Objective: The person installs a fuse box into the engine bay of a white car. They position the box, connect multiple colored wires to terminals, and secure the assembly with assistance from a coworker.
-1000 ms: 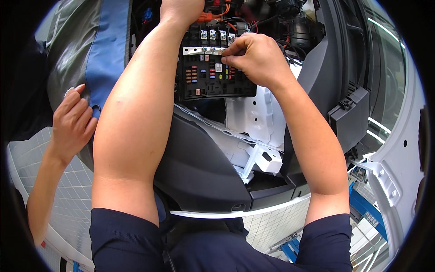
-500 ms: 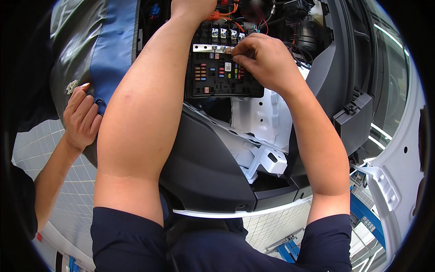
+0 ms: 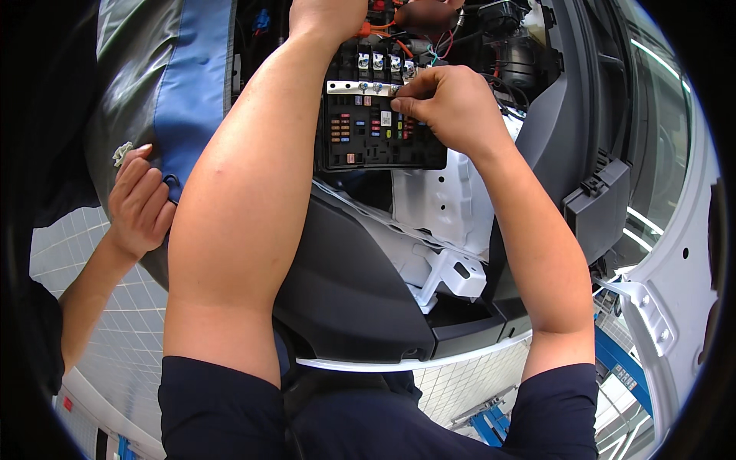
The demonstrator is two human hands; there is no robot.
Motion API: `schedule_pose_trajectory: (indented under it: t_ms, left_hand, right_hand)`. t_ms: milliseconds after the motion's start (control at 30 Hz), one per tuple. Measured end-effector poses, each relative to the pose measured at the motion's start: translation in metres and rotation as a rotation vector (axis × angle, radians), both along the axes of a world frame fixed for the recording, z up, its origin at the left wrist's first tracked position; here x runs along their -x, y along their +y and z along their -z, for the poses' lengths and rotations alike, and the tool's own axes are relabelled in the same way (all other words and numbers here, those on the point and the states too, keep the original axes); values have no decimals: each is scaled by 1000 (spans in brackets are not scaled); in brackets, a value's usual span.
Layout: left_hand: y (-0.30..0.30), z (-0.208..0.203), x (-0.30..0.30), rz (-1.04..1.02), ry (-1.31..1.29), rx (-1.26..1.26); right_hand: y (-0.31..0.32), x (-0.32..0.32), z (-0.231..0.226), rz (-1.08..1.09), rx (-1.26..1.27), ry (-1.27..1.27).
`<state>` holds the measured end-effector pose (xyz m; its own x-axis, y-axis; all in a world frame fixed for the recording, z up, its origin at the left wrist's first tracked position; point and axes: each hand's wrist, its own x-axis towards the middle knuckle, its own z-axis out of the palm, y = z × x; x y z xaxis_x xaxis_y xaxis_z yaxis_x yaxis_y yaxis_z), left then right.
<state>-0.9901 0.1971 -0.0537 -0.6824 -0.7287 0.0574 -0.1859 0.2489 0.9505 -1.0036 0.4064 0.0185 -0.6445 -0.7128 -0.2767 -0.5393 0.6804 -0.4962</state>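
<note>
My right hand (image 3: 452,107) reaches over the black fuse box (image 3: 422,157), thumb and fingers pinched together by the right end of a silver metal bar (image 3: 341,87). A small nut (image 3: 395,90) on the bar shows right beside the fingertips. Whatever sits in the pinch is too small to make out. Several coloured fuses (image 3: 340,128) fill the box below the bar, and bolted silver terminals (image 3: 378,61) stand in a row above it. At the top edge, left of the orange cables (image 3: 376,29), is my left hand (image 3: 328,17); its fingers are cut off from view.
At the left, another person's hand (image 3: 142,201) is by a crumpled whitish piece (image 3: 122,153) near the blue and grey fender cover (image 3: 172,92). A blurred brown shape (image 3: 425,17) is among wires at the top. A white bracket (image 3: 460,274) and dark bumper (image 3: 353,284) lie nearer.
My right fingertips have shifted slightly, so the nut at the bar's right end now shows. The blurred brown shape at the top has come further into view. My left arm stays nearly still.
</note>
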Motion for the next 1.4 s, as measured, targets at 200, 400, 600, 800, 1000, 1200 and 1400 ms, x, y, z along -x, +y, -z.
schedule_pose_trajectory:
  t_ms: [200,400,600,800,1000,1200,1400]
  left_hand:
    - [3,-6,-1,36,-43,-102]
    - [3,-8,-3,29,-28,-125]
    - [0,0,1,45,-34,-109]
    - [2,7,2,-24,-102,-16]
    - [-1,3,0,0,-42,-14]
    - [0,-3,0,2,-88,-18]
    - [1,-2,2,5,-89,-14]
  right_hand:
    - [-5,5,-7,10,-131,1]
    - [-15,9,-12,-19,-227,-58]
    - [-12,6,-13,18,-241,-91]
    - [-15,7,-12,8,-240,-68]
    - [-14,10,-7,50,-242,-79]
    - [-16,8,-12,36,-265,-83]
    - [-14,6,-7,127,-235,-116]
